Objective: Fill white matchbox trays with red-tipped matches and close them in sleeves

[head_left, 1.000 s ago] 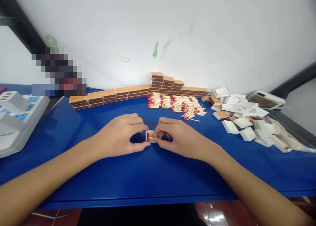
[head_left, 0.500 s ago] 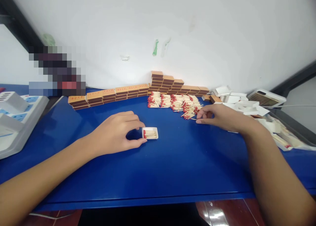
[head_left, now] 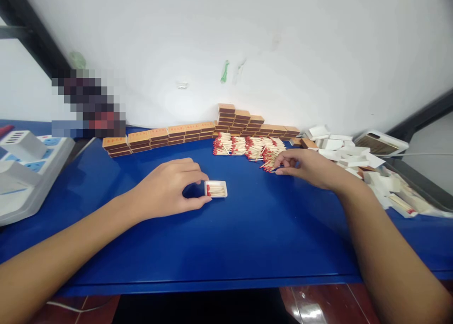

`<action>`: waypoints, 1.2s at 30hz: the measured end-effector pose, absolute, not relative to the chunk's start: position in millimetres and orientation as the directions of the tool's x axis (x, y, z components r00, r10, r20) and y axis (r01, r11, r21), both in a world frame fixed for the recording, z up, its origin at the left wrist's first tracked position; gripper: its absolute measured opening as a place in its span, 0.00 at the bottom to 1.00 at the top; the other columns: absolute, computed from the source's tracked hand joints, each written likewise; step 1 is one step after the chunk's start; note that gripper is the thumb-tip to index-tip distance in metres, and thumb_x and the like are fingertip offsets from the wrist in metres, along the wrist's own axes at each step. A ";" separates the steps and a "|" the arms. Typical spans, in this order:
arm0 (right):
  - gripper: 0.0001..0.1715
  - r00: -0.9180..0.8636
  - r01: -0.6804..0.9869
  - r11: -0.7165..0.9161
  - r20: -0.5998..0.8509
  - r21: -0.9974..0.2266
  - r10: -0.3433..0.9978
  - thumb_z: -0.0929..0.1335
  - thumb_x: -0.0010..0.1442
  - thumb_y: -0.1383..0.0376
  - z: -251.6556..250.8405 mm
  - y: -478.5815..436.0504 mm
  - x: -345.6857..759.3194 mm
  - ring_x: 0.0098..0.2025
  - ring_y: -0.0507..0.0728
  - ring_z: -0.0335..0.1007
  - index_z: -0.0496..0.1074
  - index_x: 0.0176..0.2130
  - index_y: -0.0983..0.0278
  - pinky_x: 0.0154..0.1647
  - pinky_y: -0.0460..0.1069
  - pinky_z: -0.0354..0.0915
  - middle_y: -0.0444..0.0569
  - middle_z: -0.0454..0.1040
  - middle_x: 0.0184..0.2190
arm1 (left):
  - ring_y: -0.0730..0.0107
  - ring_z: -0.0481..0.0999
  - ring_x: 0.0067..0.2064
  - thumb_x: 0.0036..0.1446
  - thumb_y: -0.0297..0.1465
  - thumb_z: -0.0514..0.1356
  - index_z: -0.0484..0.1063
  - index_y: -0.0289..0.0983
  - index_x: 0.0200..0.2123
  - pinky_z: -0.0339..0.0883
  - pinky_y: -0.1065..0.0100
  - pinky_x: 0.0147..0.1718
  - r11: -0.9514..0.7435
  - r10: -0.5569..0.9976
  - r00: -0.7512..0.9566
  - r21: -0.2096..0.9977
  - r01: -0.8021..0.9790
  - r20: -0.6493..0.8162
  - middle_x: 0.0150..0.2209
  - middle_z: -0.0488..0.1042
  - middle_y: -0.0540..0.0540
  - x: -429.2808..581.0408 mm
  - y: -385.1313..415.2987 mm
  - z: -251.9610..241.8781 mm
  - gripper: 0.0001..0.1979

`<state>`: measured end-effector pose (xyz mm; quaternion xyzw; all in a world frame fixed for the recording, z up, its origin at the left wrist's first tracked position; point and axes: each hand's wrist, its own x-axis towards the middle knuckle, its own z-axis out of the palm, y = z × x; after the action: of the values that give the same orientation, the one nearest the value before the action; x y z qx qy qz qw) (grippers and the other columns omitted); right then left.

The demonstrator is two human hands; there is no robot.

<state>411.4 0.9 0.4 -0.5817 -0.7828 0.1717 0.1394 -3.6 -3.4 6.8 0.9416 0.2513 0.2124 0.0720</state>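
My left hand (head_left: pixel 173 184) grips the left end of a small white matchbox tray (head_left: pixel 225 190) between thumb and fingers. Red-headed matchsticks (head_left: pixel 217 191) lie in the tray, heads to the left. My right hand (head_left: pixel 300 168) is at the right edge of a pile of loose matchsticks (head_left: pixel 256 149), thumb and fingertips pinched on a matchstick (head_left: pixel 272 169); whether it holds more than one is hidden. Behind the pile, filled-looking brown matchboxes (head_left: pixel 226 116) are stacked against the wall.
A row of stacked matchboxes (head_left: pixel 159 135) runs left along the wall. At right lie a heap of white trays (head_left: pixel 354 154), a phone-like device (head_left: pixel 380 142) and a tray with matches (head_left: pixel 403 203). A white power strip (head_left: pixel 38 182) stands at the left on the blue table (head_left: pixel 212 248).
My right hand has shifted slightly left, closer into the match pile. My left hand still holds the tray in place. The view has tilted a little.
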 end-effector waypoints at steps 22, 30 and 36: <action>0.31 -0.298 0.845 0.274 0.021 -0.459 0.954 0.70 0.63 0.34 -2.6 0.7 412.0 0.34 0.59 0.73 0.84 0.38 0.56 0.35 0.52 0.63 0.50 0.83 0.33 | 0.63 0.78 0.39 0.68 0.38 0.66 0.84 0.38 0.45 0.68 0.63 0.37 -0.867 0.498 0.789 0.227 0.444 0.358 0.37 0.81 0.46 -3.4 -3.6 6.1 0.10; 0.31 -0.319 0.846 0.298 0.027 -0.442 0.947 0.70 0.64 0.34 -2.1 0.6 412.3 0.34 0.59 0.73 0.84 0.38 0.57 0.34 0.52 0.63 0.50 0.83 0.33 | 0.64 0.77 0.39 0.69 0.38 0.66 0.84 0.38 0.46 0.68 0.63 0.37 -0.865 0.501 0.790 0.233 0.444 0.353 0.38 0.81 0.46 -2.8 -2.6 5.4 0.11; 0.32 -0.331 0.839 0.330 0.076 -0.433 0.941 0.71 0.63 0.33 -3.8 1.7 413.3 0.33 0.59 0.71 0.85 0.37 0.56 0.33 0.52 0.61 0.50 0.83 0.32 | 0.64 0.77 0.39 0.68 0.38 0.66 0.84 0.38 0.46 0.68 0.63 0.37 -0.864 0.502 0.791 0.235 0.445 0.349 0.38 0.81 0.46 -3.4 -3.6 6.2 0.11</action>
<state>413.3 1.7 -3.8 -0.5564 -0.7998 0.1601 0.1586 -3.4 -3.6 6.2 0.9438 0.2508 0.2036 0.0702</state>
